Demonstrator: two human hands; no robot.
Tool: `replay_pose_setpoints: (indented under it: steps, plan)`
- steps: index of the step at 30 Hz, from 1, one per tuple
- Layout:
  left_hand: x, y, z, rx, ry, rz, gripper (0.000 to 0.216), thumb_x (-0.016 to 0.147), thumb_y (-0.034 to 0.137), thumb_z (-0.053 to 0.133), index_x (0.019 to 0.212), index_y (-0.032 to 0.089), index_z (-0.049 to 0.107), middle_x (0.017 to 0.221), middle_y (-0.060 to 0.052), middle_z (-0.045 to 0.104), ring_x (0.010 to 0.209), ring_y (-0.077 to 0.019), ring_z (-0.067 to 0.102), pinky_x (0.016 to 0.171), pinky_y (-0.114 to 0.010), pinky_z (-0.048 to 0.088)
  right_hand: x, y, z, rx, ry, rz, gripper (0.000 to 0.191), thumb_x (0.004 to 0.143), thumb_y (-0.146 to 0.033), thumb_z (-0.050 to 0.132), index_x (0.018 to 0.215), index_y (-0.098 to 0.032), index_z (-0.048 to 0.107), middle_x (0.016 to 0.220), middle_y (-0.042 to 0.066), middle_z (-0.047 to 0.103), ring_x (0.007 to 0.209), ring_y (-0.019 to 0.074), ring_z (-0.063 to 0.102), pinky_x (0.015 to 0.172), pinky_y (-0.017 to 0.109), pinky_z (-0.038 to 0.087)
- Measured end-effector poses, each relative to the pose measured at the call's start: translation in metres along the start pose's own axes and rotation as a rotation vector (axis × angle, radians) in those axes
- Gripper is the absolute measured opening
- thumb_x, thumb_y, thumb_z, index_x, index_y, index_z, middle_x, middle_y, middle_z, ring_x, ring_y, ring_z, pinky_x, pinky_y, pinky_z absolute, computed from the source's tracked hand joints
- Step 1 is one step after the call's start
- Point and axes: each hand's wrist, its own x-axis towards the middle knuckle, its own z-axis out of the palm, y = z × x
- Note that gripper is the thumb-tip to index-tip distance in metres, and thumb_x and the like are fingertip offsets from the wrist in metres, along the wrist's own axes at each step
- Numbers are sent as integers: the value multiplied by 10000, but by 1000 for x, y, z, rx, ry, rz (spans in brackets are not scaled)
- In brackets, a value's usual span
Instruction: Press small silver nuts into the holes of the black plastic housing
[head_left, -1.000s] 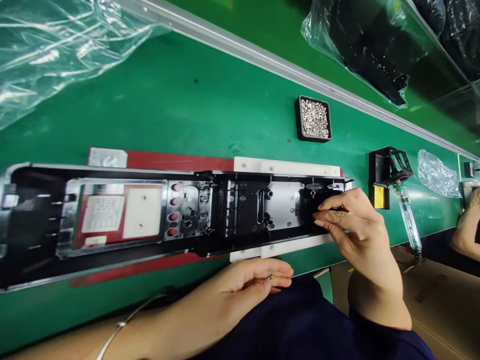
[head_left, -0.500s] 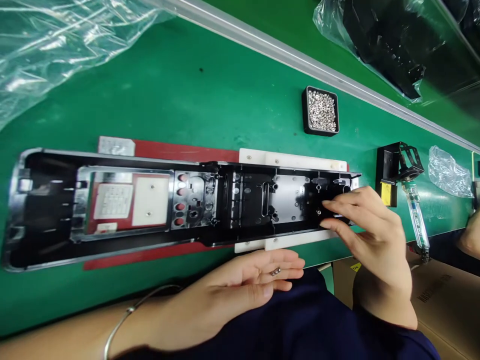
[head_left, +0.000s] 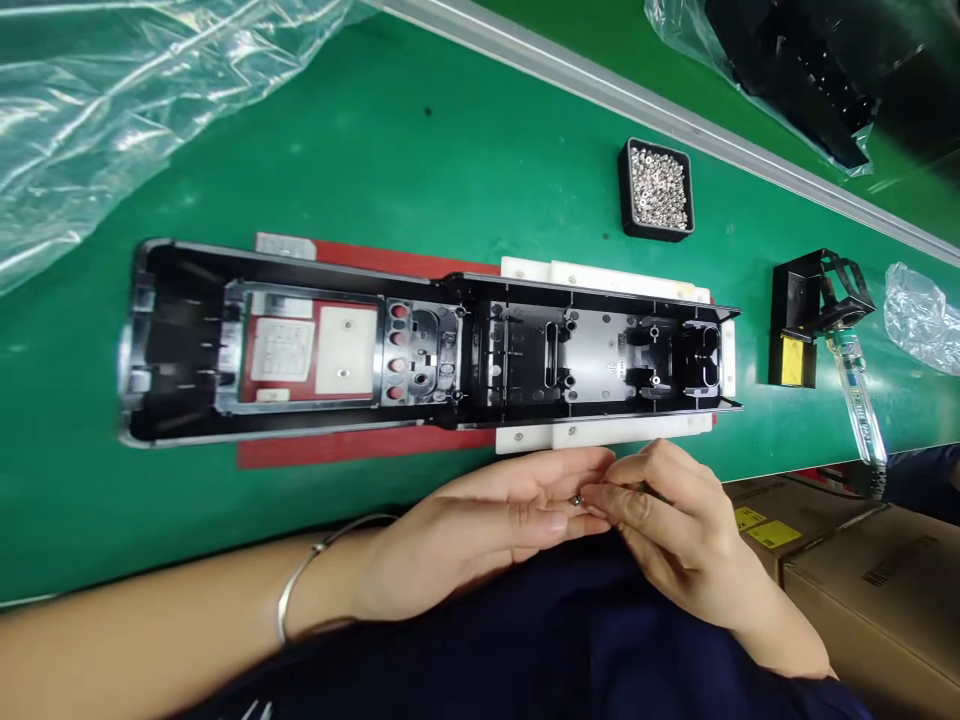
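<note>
Screw (head_left: 577,499), small and silvery, sits on the fingers of the left hand (head_left: 480,525), which lies palm up and loosely open at the near edge of the green worktop (head_left: 420,170). Right hand (head_left: 667,530) meets it from the right: thumb and forefinger tips are pinched narrow directly at the screw, touching it; whether they have lifted it clear of the left fingers cannot be told. A thin metal bangle (head_left: 315,575) circles the left wrist.

Just beyond both hands lies a long black plastic housing (head_left: 427,345), open side up, showing ribs, bosses and cut-outs. Its right part rests on a white fixture plate (head_left: 600,432), its left part over a red backing sheet (head_left: 315,450). The screw is near the fixture's front edge, apart from the housing.

Further back, a small black tray (head_left: 628,190) holds a heap of similar bright screws. To the right, a black stand (head_left: 795,300) has a clear-handled screwdriver (head_left: 855,395) leaning from it. Crumpled clear plastic film (head_left: 112,110) is at far left.
</note>
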Motion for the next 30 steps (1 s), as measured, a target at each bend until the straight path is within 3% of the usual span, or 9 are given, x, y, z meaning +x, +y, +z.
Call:
replay_pose_setpoints:
  steps: [9, 12, 17, 22, 30]
  plan:
    - [8, 2, 4, -37, 4, 13, 466, 850, 188, 572, 1311, 254, 542, 1373, -42, 559, 1315, -238, 464, 1154, -406, 325, 5, 4, 3, -139, -76, -68, 353, 1112, -170, 287, 1071, -19, 603, 1023, 80, 448, 909, 120, 406, 762, 205, 322]
    - [3, 0, -3, 42, 52, -40, 460, 849, 272, 618, 1304, 262, 548, 1378, -58, 554, 1329, -259, 448, 1151, -439, 326, 16, 8, -14, -86, -19, -49, 198, 1048, -100, 382, 1083, -58, 573, 1040, 67, 449, 919, 111, 434, 791, 205, 339]
    - [-1, -8, -16, 128, 134, -56, 506, 821, 418, 648, 1291, 253, 560, 1351, -90, 574, 1303, -299, 476, 1120, -477, 362, 51, 24, -54, -211, 145, -57, 45, 969, -3, 550, 961, -40, 574, 1000, 24, 472, 927, 69, 490, 847, 186, 402]
    - [-3, -13, -18, 160, 139, -68, 528, 827, 466, 632, 1305, 258, 548, 1371, -96, 555, 1302, -311, 474, 1113, -484, 368, 74, 39, -69, -243, 45, -26, 102, 985, -35, 505, 923, -35, 586, 951, 15, 475, 888, 43, 477, 836, 153, 377]
    - [-4, -12, -16, 156, 141, -60, 495, 846, 438, 618, 1305, 263, 547, 1364, -85, 563, 1300, -294, 479, 1114, -472, 372, 83, 47, -75, -137, -80, 30, 101, 943, 30, 545, 888, -9, 619, 932, 43, 465, 892, 54, 465, 823, 135, 376]
